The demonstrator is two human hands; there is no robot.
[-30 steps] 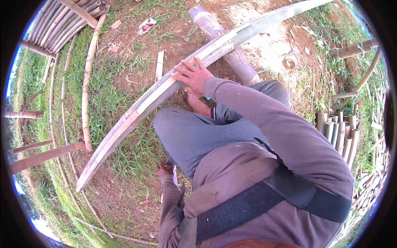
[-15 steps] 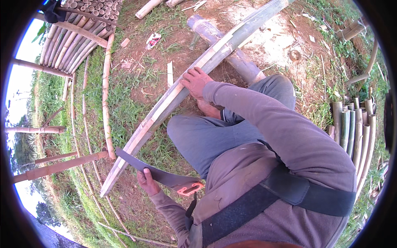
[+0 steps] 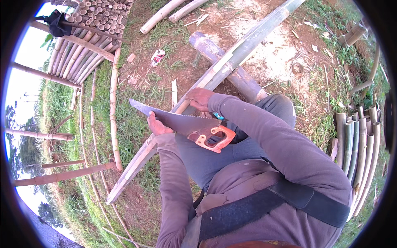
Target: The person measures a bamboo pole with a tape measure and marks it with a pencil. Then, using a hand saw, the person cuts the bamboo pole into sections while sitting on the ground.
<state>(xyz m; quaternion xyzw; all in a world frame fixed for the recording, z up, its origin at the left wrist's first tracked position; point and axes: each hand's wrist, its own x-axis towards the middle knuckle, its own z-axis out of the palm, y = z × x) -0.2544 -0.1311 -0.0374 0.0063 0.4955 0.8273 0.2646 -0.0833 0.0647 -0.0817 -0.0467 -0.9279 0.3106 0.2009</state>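
A handsaw (image 3: 182, 122) with a dark blade and orange handle lies across the front of my body, teeth facing away from me. My left hand (image 3: 159, 125) grips it by the blade, fingers curled at the back edge, well away from the handle. Beyond the saw, a long split bamboo pole (image 3: 252, 43) runs from lower left to upper right. My right hand (image 3: 200, 98) is closed over the pole's near side, its fingertips partly hidden. The saw covers a stretch of the pole. A small teal item (image 3: 218, 116) shows beside the handle.
A thick bamboo log (image 3: 248, 84) lies crosswise under the pole. Stacked bamboo (image 3: 84, 56) fills a rack at upper left, and several upright bamboo lengths (image 3: 356, 138) stand at right. Bamboo rails (image 3: 113, 111) line the left side. Two cut poles (image 3: 163, 15) lie at the top.
My left hand has carried the saw up and to the right, from near the pole's lower end to close by my right hand. My right hand stays on the pole.
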